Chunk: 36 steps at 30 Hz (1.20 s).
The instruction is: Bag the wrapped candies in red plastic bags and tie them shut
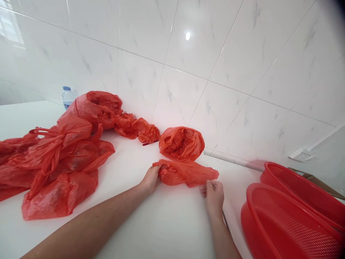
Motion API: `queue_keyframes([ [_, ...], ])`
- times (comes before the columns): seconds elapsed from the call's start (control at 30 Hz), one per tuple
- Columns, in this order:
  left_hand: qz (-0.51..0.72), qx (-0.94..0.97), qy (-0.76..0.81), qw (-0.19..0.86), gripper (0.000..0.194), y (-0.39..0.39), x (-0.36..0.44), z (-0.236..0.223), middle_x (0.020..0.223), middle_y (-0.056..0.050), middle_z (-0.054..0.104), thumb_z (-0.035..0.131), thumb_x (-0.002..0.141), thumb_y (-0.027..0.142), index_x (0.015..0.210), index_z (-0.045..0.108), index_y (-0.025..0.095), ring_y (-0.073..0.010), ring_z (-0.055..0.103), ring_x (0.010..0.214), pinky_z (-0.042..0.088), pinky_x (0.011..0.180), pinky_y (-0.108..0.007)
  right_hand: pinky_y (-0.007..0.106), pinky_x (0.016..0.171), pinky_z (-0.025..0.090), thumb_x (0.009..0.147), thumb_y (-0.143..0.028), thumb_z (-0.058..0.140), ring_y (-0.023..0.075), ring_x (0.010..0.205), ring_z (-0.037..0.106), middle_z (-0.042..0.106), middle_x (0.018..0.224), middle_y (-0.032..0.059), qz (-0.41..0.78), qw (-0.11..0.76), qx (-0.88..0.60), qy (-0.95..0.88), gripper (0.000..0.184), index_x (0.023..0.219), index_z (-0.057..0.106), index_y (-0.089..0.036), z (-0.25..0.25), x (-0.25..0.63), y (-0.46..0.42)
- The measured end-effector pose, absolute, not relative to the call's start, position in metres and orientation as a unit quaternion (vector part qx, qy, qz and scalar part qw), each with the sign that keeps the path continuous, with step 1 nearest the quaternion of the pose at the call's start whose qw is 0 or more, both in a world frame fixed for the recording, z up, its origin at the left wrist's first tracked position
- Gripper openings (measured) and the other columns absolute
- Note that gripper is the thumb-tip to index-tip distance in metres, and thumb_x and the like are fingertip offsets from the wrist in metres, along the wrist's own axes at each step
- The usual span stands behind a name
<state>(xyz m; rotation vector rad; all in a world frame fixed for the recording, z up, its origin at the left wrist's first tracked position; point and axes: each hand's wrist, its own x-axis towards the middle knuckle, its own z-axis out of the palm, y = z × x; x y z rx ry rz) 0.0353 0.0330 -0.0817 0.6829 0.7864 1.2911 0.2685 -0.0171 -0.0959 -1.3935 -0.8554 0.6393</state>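
Observation:
A thin red plastic bag (188, 173) is stretched sideways between my hands, just above the white table. My left hand (151, 179) grips its left end, with the fingers partly hidden behind the plastic. At the bag's lower right corner, my right hand (214, 192) has its fingers curled, thumb and forefinger pinched at the edge. Right behind it stands an open red bag (182, 143) stuffed with crumpled red plastic. Further left along the wall lie some crumpled red bags (147, 130).
Several red bags (61, 162) are heaped on the table's left, with a fuller bag (93, 104) and a water bottle (67, 97) behind. Two red plastic baskets (252, 201) stand at the right. A white tiled wall (140, 79) closes the back, with a socket (301, 154) at right.

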Motion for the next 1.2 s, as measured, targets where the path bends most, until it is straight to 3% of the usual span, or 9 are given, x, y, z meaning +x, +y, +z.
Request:
queue_keyframes([
  [0.07,0.559,0.295,0.348,0.692,0.015,0.032,0.036,-0.080,0.078,-0.007,0.070,0.055,0.081,0.027,0.084,0.062,0.014,-0.0174,0.067,0.071,0.053,0.062,-0.026,0.029,0.060,0.050,0.069,-0.035,0.068,0.0184,0.071,0.064,0.067,0.080,0.0019,0.308,0.606,-0.598,-0.425,0.027,0.088,0.057,-0.021,-0.096,0.256,-0.023],
  [0.13,0.544,0.294,0.344,0.706,0.016,0.030,0.037,-0.078,0.080,-0.007,0.070,0.054,0.082,0.028,0.086,0.062,0.014,-0.0173,0.067,0.072,0.053,0.063,-0.026,0.035,0.081,0.050,0.062,-0.030,0.071,0.0227,0.096,0.063,0.066,0.105,0.0057,0.316,0.583,-0.578,-0.475,0.048,0.108,0.058,-0.022,-0.097,0.241,-0.027],
  [0.23,0.522,0.314,0.326,0.723,0.017,0.025,0.037,-0.074,0.079,-0.005,0.070,0.058,0.080,0.030,0.085,0.063,0.015,-0.0167,0.066,0.071,0.050,0.061,-0.024,0.042,0.101,0.038,0.063,-0.030,0.072,0.0254,0.120,0.049,0.053,0.130,0.0078,0.300,0.545,-0.574,-0.533,0.080,0.136,0.038,-0.025,-0.096,0.222,-0.031],
  [0.3,0.506,0.337,0.307,0.732,0.017,0.021,0.037,-0.072,0.075,-0.004,0.069,0.063,0.077,0.032,0.079,0.063,0.015,-0.0156,0.064,0.068,0.048,0.059,-0.022,0.042,0.103,0.037,0.067,-0.032,0.071,0.0255,0.121,0.048,0.051,0.133,0.0085,0.305,0.530,-0.571,-0.548,0.080,0.138,0.035,-0.024,-0.093,0.214,-0.031],
  [0.6,0.434,0.466,0.223,0.738,0.034,0.014,0.034,-0.068,0.080,-0.005,0.068,0.078,0.064,0.038,0.084,0.068,0.012,-0.0160,0.061,0.073,0.044,0.065,-0.023,0.031,0.075,0.051,0.064,-0.022,0.069,0.0199,0.086,0.064,0.068,0.094,0.0036,0.354,0.636,-0.565,-0.388,0.040,0.101,0.054,-0.019,-0.084,0.221,-0.024],
  [0.8,0.424,0.492,0.251,0.718,0.030,0.019,0.034,-0.074,0.067,0.000,0.063,0.081,0.058,0.025,0.079,0.062,0.014,-0.0108,0.055,0.056,0.037,0.052,-0.021,0.018,0.051,0.044,0.058,-0.008,0.059,0.0082,0.058,0.057,0.061,0.071,-0.0073,0.301,0.719,-0.556,-0.290,0.034,0.089,0.053,-0.021,-0.081,0.266,-0.024],
  [0.97,0.463,0.471,0.310,0.684,0.026,0.026,0.037,-0.079,0.060,0.003,0.062,0.076,0.058,0.020,0.070,0.053,0.017,-0.0104,0.055,0.050,0.037,0.048,-0.021,0.013,0.036,0.035,0.058,-0.011,0.067,0.0029,0.040,0.044,0.057,0.061,-0.0089,0.392,0.750,-0.473,-0.247,0.033,0.086,0.054,-0.022,-0.071,0.296,-0.033],
  [1.07,0.502,0.448,0.333,0.661,0.021,0.030,0.035,-0.080,0.064,0.003,0.064,0.070,0.062,0.020,0.072,0.052,0.018,-0.0112,0.058,0.054,0.041,0.052,-0.021,0.010,0.031,0.031,0.061,-0.014,0.071,-0.0001,0.036,0.037,0.060,0.064,-0.0067,0.476,0.742,-0.406,-0.240,0.025,0.080,0.056,-0.021,-0.066,0.306,-0.036],
  [1.2,0.513,0.434,0.347,0.654,0.020,0.029,0.034,-0.077,0.062,0.002,0.064,0.070,0.064,0.024,0.071,0.053,0.018,-0.0123,0.059,0.053,0.042,0.051,-0.021,0.011,0.040,0.045,0.066,-0.012,0.069,0.0043,0.051,0.056,0.064,0.070,-0.0042,0.526,0.739,-0.352,-0.232,0.017,0.075,0.059,-0.023,-0.064,0.309,-0.037],
])
